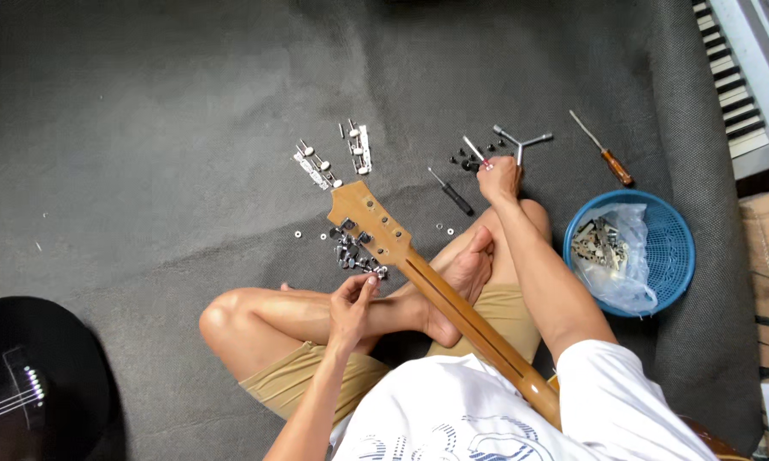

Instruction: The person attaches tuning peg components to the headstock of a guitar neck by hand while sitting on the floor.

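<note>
The person sits cross-legged on a dark grey floor mat (188, 128) with a guitar neck (461, 312) laid across the lap, so that the headstock (369, 220) juts out in front, back side up, within easy reach of both hands. The left hand (353, 300) hovers just below the headstock, its fingers pinched together on something too small to make out, beside a cluster of small dark tuner parts (354, 254) lying under the headstock's edge. The right hand (499, 177) reaches forward to the mat and closes around a slim tool with a red mark (476, 152), next to a three-armed socket wrench (521, 141). Two strips of removed tuning machines (333, 158) lie just beyond the headstock, set out in order. A black screwdriver (451, 193) and a wooden-handled screwdriver (604, 152) rest nearby, and a blue basket (670, 230) holding a plastic bag of parts stands at the right knee.
</note>
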